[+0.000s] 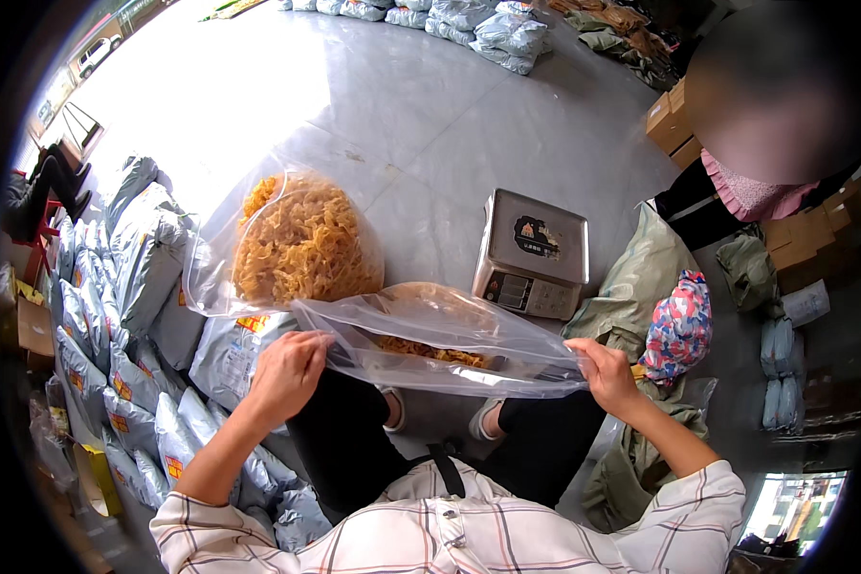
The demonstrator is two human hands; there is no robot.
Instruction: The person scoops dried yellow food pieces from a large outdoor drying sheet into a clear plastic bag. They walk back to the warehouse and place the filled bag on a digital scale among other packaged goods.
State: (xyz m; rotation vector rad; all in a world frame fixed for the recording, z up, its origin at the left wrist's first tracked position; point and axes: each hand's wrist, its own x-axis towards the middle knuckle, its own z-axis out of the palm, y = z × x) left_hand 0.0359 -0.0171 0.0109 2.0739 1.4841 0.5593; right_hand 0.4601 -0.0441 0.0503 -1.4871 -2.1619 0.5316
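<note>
Between my hands a clear plastic bag (450, 335) is stretched wide by the corners of its mouth. Orange-brown dried pieces (430, 353) show inside it; what kind they are I cannot tell. My left hand (289, 371) pinches the left corner, and my right hand (605, 375) grips the right one. Beyond my left hand stands a bigger clear bag (306, 244) full of similar curly orange-yellow pieces. A silver weighing scale (534, 244) rests on the floor just past the held bag, with nothing on its pan.
Many grey parcels (143, 258) are heaped at my left, and more parcels (469, 24) line the far floor. Green woven sacks (631, 277) and a colourful patterned cloth item (679, 325) lie at my right. Another person in a pink ruffled garment (751, 191) is near cardboard boxes (674, 124).
</note>
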